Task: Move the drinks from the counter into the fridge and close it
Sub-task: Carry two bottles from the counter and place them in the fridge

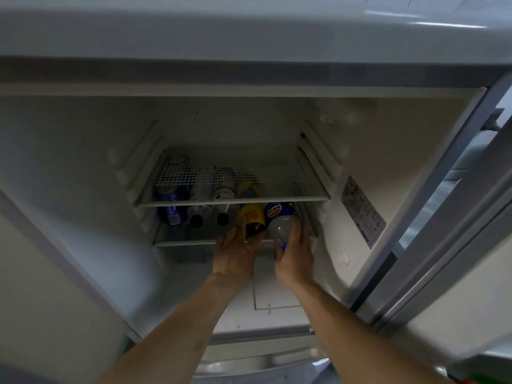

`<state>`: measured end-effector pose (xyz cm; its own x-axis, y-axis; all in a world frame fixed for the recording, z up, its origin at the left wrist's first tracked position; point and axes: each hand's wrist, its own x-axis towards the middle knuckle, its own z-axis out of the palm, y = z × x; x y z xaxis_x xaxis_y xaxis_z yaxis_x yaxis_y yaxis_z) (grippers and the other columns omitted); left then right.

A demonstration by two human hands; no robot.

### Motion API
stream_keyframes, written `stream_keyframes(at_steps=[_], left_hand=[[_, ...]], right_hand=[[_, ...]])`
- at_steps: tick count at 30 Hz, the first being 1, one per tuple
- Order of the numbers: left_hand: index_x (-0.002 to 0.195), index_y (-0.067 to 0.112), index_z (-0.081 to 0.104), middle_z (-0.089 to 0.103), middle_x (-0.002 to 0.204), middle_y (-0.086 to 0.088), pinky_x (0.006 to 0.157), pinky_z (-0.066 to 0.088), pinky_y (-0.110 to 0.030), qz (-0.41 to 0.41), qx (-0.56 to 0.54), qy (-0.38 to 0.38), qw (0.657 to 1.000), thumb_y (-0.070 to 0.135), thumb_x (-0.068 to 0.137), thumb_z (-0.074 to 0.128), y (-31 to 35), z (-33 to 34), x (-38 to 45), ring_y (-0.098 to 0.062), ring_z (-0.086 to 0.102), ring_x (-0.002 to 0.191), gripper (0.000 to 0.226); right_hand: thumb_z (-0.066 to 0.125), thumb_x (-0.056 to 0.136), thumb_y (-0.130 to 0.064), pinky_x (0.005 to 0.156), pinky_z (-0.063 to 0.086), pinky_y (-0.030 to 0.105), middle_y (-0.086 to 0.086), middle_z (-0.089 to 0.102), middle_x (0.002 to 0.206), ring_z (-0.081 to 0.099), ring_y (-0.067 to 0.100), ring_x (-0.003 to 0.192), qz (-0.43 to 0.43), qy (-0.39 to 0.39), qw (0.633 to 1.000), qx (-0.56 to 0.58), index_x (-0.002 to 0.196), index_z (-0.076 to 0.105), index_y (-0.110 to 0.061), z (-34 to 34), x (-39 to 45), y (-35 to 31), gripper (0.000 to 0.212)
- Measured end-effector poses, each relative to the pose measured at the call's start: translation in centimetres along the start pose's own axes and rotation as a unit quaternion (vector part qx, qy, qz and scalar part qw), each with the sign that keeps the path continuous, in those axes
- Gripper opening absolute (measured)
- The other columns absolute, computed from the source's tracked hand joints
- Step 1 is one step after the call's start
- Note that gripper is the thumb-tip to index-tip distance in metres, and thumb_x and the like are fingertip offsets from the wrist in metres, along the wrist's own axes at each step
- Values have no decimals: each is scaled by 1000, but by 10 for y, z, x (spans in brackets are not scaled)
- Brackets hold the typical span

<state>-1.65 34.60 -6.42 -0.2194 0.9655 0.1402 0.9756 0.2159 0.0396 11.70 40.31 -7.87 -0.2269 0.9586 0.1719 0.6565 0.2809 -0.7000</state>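
Both forearms reach into the fridge [83,151]. Your left hand [235,252] grasps the yellow bottle [251,217]; your right hand [295,252] grasps the Pepsi bottle [279,217], both lying on the lower shelf [182,241]. Risk: bottles rolling off its front edge when freed. Room is tight: the upper shelf [310,195] sits just above, other drinks left.

Both your bare forearms reach forward, nearly parallel. Your left hand [235,252] cups round something, fingers curled (thumb on the left side). Your right hand [295,254] grips likewise, fingers wrapped.
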Motion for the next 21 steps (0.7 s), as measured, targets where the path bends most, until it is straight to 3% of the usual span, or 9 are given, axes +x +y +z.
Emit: stream_keyframes(at_steps=[3,6,10,15,21], left_hand=[[152,50,12,-4,166,-9,114,20,-45,-3,17,-31,999,27,95,53,-5,-6,16,-32,8,149,74],[153,47,15,-1,165,-8,116,15,-48,3,36,-45,998,29,93,53,-8,-12,31,-33,2,150,73],[154,42,16,6,165,-6,111,21,-47,15,48,-7,999,29,95,50,-9,-10,44,-32,4,150,70],[156,40,2,-13,165,-5,117,10,-59,38,52,-4,998,28,93,57,-14,-1,49,-35,-27,146,84],[155,37,-4,-16,164,-9,117,3,-61,32,67,-45,996,39,88,61,-13,1,46,-36,-20,149,94]], right_hand=[[60,95,-24,121,17,53,6,-6,167,-1,31,153,8,-74,994,-81,156,-11,-27,2,24,-5,93],[54,98,-26,123,11,52,6,-15,166,-9,31,153,15,-126,984,-122,155,-21,-25,1,41,-6,94],[57,96,-17,123,19,49,7,-17,166,-2,32,153,18,-122,984,-131,155,-21,-27,1,50,-8,98],[56,96,-12,118,31,51,7,-17,166,4,34,153,22,-115,986,-117,154,-21,-34,6,57,-11,99],[60,93,-11,121,24,49,7,-16,166,1,34,153,34,-118,983,-135,154,-21,-31,7,57,-11,104]])
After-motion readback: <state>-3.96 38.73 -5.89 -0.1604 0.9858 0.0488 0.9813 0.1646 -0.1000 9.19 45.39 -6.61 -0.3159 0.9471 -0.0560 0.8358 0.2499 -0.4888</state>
